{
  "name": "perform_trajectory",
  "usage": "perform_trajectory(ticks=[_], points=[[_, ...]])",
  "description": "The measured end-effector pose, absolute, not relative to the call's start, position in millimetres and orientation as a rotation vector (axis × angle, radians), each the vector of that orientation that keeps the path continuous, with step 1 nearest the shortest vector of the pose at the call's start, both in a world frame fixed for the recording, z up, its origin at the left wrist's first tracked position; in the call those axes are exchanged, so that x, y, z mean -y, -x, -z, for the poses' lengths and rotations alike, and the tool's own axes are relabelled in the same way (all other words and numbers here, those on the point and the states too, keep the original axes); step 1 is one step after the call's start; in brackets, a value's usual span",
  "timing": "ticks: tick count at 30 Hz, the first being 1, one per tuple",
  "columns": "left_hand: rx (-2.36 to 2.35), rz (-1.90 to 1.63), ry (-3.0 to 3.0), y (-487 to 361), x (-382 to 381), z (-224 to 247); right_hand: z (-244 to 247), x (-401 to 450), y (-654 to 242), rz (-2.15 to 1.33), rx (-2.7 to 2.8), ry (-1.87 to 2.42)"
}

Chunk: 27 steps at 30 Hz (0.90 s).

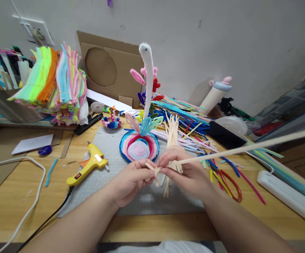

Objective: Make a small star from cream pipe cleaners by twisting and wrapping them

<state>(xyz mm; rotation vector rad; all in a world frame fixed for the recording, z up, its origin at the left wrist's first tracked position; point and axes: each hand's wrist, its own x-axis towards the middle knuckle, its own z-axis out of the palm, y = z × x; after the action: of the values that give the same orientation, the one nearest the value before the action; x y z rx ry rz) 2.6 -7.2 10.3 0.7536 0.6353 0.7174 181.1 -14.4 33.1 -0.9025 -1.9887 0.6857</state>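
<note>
Over the grey cutting mat (89,196) my two hands meet at a cream pipe cleaner (228,149). My left hand (135,179) pinches its bent, looped end between thumb and fingers. Close beside it, my right hand (184,172) grips the same pipe cleaner, whose long free part runs out to the right edge. A bundle of cream pipe cleaners (173,131) lies behind and partly under my right hand. Just beyond my hands stands a coiled pipe-cleaner piece (139,147) with blue, pink and white rings and a tall white stem (148,77).
A yellow glue gun (88,165) lies left on the mat, its black cord trailing forward. Red-handled pliers (230,184) and loose pipe cleaners are at right, near a white power strip (286,200). Bundled colored pipe cleaners (44,77), cardboard (128,63) and a white bottle (215,95) stand behind.
</note>
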Motion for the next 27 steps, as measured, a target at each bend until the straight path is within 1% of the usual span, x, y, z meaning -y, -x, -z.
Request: perform_trajectory(ticks=[5,9,13,21,27], points=[[-0.7,-0.766,-0.823,-4.0,6.9,-7.2,-38.1,15.9,-176.1,-0.425,2.266,0.892],[-0.822,-0.86,-0.908,-4.3,7.0,-7.0,-32.4,18.1,-172.2,-0.146,2.307,0.901],[-0.902,-0.903,-0.992,-3.6,6.2,-9.0,-25.1,17.6,-173.6,0.023,2.289,0.855],[-0.906,-0.923,-1.079,-0.6,4.3,-10.0,-25.6,19.1,-175.9,0.214,2.326,0.821],[-0.797,-0.878,-1.001,3.1,1.8,-10.8,-27.2,17.2,-174.5,0.135,2.262,0.883]])
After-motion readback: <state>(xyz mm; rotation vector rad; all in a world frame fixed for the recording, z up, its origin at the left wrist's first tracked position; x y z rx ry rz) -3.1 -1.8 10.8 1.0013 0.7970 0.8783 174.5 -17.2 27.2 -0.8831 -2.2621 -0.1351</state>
